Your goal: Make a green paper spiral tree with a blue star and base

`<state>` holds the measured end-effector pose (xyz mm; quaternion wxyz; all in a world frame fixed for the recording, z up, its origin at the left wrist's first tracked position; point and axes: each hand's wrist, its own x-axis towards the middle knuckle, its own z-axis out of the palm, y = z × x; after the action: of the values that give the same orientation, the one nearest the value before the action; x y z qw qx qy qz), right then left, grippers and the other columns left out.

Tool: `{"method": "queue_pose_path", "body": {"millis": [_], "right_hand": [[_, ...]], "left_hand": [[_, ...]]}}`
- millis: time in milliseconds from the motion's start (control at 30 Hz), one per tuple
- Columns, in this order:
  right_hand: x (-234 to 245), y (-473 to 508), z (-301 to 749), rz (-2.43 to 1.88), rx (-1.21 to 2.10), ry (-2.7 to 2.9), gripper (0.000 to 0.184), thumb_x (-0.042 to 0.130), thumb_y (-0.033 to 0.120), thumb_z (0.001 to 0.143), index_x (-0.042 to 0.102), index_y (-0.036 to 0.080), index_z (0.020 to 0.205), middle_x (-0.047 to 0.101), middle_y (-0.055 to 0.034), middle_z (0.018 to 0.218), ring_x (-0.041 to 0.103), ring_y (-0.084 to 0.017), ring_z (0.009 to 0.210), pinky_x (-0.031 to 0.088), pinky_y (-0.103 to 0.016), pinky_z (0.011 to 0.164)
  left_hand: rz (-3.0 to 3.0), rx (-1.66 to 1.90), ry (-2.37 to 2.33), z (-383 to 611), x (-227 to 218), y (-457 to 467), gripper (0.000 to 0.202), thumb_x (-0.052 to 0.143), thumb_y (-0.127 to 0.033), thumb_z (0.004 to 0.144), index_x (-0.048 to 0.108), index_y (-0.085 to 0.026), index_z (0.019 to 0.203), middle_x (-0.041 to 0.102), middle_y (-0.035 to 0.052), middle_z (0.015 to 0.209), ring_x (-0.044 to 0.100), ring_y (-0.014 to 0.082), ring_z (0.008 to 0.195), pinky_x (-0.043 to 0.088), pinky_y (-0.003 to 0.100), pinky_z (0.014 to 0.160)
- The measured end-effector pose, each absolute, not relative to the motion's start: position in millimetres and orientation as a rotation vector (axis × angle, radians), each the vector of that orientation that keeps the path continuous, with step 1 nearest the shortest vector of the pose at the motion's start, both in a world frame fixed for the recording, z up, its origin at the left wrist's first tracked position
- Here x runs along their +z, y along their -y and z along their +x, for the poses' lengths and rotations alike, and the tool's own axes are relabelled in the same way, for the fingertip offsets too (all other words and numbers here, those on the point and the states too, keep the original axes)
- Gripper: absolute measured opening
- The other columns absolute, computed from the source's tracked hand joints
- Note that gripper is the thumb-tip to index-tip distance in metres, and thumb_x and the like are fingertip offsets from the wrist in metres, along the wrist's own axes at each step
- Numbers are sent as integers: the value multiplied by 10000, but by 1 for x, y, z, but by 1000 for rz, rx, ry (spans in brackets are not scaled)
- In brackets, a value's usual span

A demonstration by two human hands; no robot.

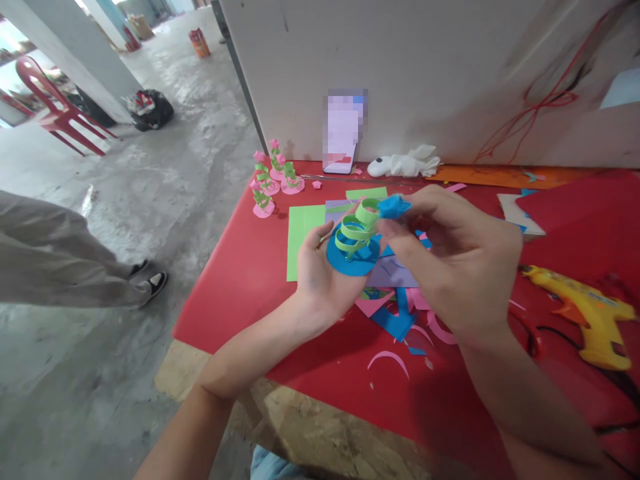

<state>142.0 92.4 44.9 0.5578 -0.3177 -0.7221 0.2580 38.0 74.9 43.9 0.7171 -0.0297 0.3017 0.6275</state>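
Observation:
My left hand (pixel 325 293) is turned palm up and holds a round blue paper base (pixel 345 265). A light green paper spiral (pixel 356 230) rises from that base. Between the thumb and fingers of my right hand (pixel 457 257) is a small folded blue paper star (pixel 394 207), right against the top curl of the spiral; whether the two are stuck together I cannot tell. Beneath my hands lie a green paper sheet (pixel 296 250), a purple paper piece (pixel 393 273) and blue and pink paper scraps (pixel 395 325).
Several finished pink-and-green spiral ornaments (pixel 263 208) stand at the red table's (pixel 225 287) far left corner. A phone (pixel 344 133) leans on the wall beside a white tissue figure (pixel 403 164). At right lies a yellow glue gun (pixel 595 320) with cords. Someone's leg (pixel 60 257) shows at left.

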Motion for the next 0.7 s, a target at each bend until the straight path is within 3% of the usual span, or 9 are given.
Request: {"method": "queue_pose_path", "body": {"millis": [167, 333, 700], "right_hand": [[42, -94, 144, -734, 675, 1657, 57, 609, 127, 806, 610, 184, 798, 550, 38, 714, 478, -34, 649, 401, -202, 596], [40, -97, 144, -732, 661, 1624, 44, 610, 138, 814, 630, 176, 804, 555, 17, 709, 496, -49, 665, 404, -210, 585], [43, -94, 147, -637, 714, 1659, 98, 612, 149, 825, 622, 244, 846, 552, 57, 744, 508, -43, 707, 425, -208, 641]], "left_hand": [[-78, 1402, -639, 37, 44, -72, 346, 354, -319, 882, 653, -148, 851, 653, 54, 796, 574, 233, 1166, 442, 420, 1036], [-60, 1401, -636, 37, 42, -73, 364, 359, -375, 890, 622, -154, 773, 656, 55, 849, 551, 245, 1207, 416, 441, 1067], [-40, 1368, -570, 40, 42, -71, 375, 348, -376, 906, 625, -156, 781, 651, 30, 719, 654, 162, 860, 490, 404, 977]]}}
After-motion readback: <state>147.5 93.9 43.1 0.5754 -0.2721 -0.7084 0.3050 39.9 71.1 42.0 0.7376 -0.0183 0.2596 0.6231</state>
